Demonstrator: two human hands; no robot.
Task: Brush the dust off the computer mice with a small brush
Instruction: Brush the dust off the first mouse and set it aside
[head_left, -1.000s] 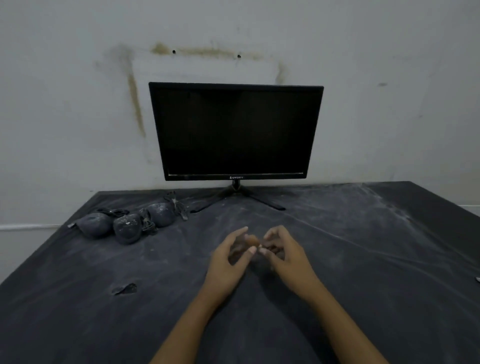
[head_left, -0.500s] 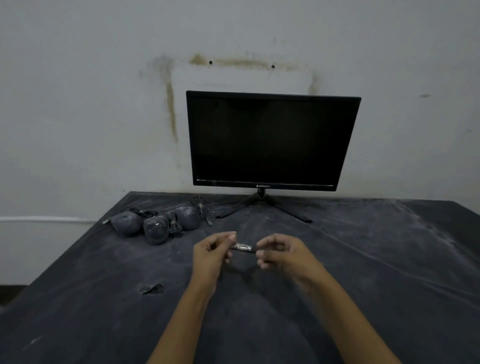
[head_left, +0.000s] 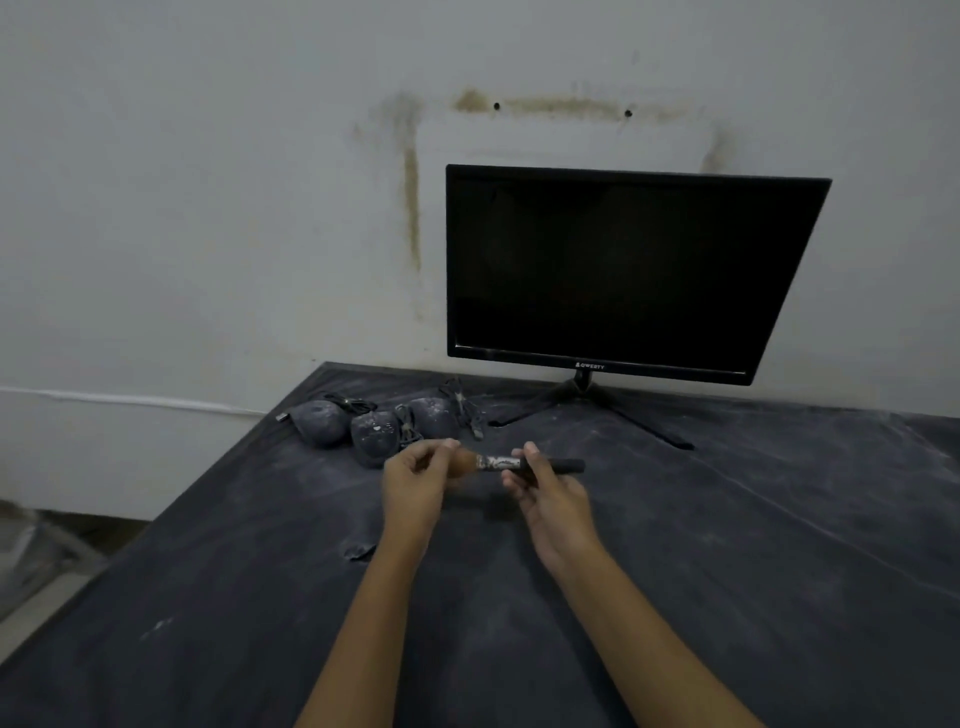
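Observation:
A small brush (head_left: 501, 462) with a dark handle, silver ferrule and brownish bristles lies level above the table between my hands. My right hand (head_left: 545, 493) grips its handle. My left hand (head_left: 418, 475) pinches the bristle end. Three dusty dark computer mice sit in a row just beyond my left hand: the left mouse (head_left: 318, 422), the middle mouse (head_left: 375, 435) and the right mouse (head_left: 432, 415), with their cables tangled around them.
A black monitor (head_left: 623, 270) on a tripod stand (head_left: 582, 402) stands at the back against the white wall. The table is covered in a dusty black cloth (head_left: 727, 545). A small dark scrap (head_left: 359, 550) lies near my left forearm. The table's left edge runs diagonally.
My hands have drawn apart, showing more of the brush, and now sit closer to the mice. The camera has turned left, so the monitor sits further right in view.

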